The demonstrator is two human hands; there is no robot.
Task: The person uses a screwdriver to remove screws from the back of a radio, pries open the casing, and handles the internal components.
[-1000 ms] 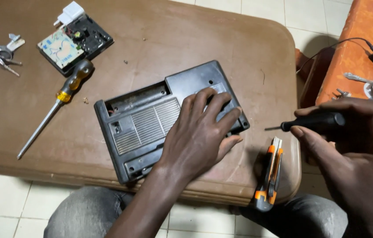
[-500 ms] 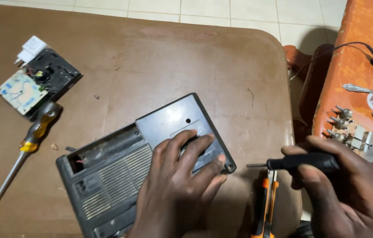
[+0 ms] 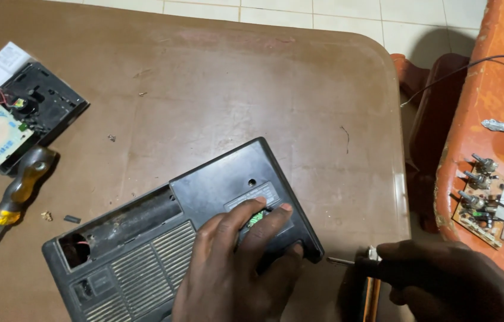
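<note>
The radio case (image 3: 180, 238) was pinned at lower centre by the flat, open left hand (image 3: 237, 271); the right hand (image 3: 442, 280) was closed on a screwdriver (image 3: 347, 262), best kept square to the case.

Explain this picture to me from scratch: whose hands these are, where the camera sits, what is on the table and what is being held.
The camera sits on a person's head and looks down at their own two bare hands; there is no robot. The left hand lies flat on a black plastic radio casing with a ribbed grille, on a brown table. The right hand grips a black-handled screwdriver, its metal tip close to the casing's corner. At the far left lie an opened black box with a circuit board and an amber-handled screwdriver. To the right, an orange surface carries another small circuit board with knobs.
</note>
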